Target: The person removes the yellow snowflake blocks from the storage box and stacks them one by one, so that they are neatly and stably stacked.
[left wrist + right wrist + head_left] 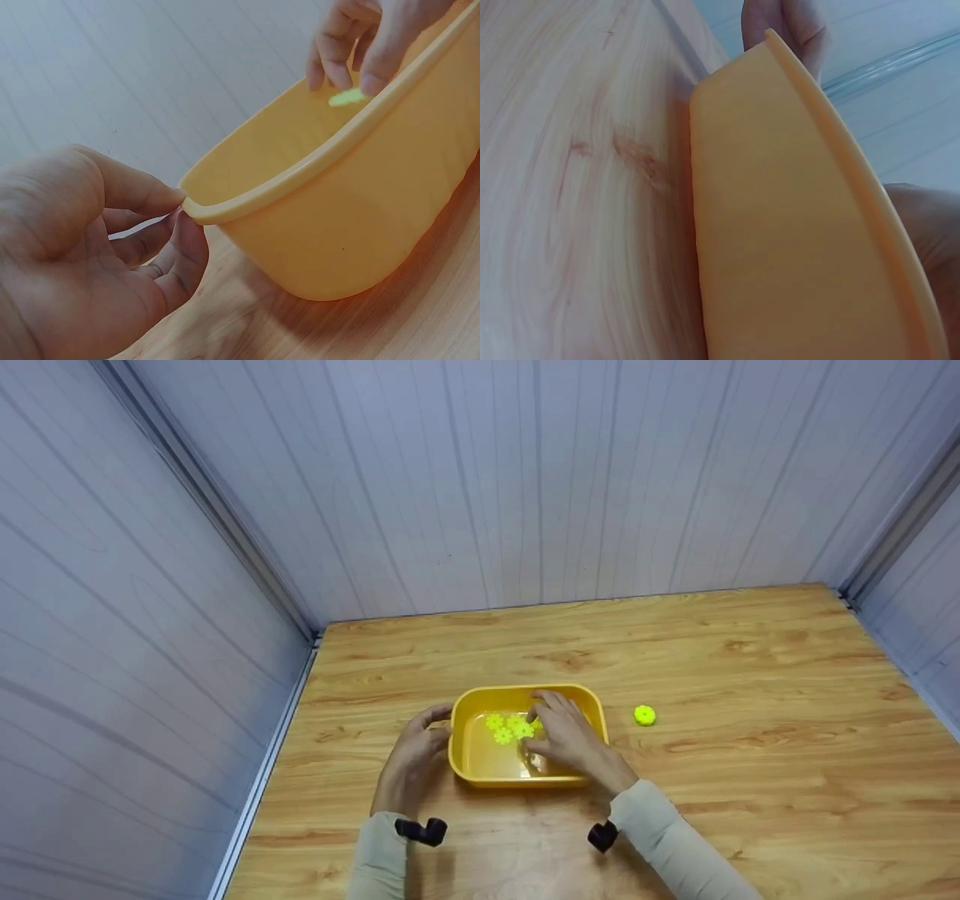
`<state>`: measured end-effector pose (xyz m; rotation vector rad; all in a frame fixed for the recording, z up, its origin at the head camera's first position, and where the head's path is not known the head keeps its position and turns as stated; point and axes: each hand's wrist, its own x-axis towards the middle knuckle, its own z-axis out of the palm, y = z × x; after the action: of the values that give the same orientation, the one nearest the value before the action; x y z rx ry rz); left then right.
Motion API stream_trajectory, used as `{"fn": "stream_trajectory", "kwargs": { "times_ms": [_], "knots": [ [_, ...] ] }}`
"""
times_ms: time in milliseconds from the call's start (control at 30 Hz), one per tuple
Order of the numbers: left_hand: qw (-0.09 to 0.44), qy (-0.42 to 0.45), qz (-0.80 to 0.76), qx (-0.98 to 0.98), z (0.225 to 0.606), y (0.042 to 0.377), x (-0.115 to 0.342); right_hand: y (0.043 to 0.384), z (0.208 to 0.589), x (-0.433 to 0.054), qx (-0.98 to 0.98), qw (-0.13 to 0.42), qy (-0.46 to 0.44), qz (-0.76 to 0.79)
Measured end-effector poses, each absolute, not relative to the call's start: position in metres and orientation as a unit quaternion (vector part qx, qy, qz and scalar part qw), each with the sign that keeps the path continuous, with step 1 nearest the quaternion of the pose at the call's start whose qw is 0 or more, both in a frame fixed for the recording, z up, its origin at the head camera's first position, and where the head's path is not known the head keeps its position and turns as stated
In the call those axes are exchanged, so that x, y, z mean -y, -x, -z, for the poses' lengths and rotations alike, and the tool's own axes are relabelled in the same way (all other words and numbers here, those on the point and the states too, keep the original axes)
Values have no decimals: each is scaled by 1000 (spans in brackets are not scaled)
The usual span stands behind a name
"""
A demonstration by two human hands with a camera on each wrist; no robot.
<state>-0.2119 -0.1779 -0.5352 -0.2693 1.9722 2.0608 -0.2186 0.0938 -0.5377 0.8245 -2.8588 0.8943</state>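
A yellow plastic basin (pixel 517 782) stands on the wooden table, with several bright yellow-green flower-shaped pieces (pixel 503 735) lying on its floor. At its left end my left hand (pixel 412 746) pinches the rim between thumb and fingers, seen closely in the left wrist view. My right hand (pixel 570 739) reaches down into the basin. In the left wrist view its thumb and fingers pinch one flower-shaped piece (pixel 347 97), seen edge-on above the rim line. The basin's side wall (pixel 780 202) hides most of the right hand in the right wrist view.
To the right of the basin, another yellow-green flower-shaped piece (pixel 644 715) lies on the table (pixel 750 750). Pale panelled walls (pixel 487 480) enclose the table at the back and both sides.
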Motion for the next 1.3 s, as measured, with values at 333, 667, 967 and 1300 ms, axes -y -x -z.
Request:
{"fn": "stream_trajectory", "kwargs": {
  "times_ms": [333, 667, 967, 1300],
  "knots": [
    [149, 96, -712, -680, 531, 210, 178, 223, 533, -103, 914, 48, -259, -309],
    [151, 109, -717, -672, 533, 211, 179, 225, 526, -113, 901, 86, -261, -334],
    [150, 106, -712, -677, 533, 212, 179, 230, 521, -127, 902, 99, -244, -343],
    [140, 95, -713, -681, 533, 210, 178, 234, 519, -145, 904, 112, -221, -348]
  ]
}}
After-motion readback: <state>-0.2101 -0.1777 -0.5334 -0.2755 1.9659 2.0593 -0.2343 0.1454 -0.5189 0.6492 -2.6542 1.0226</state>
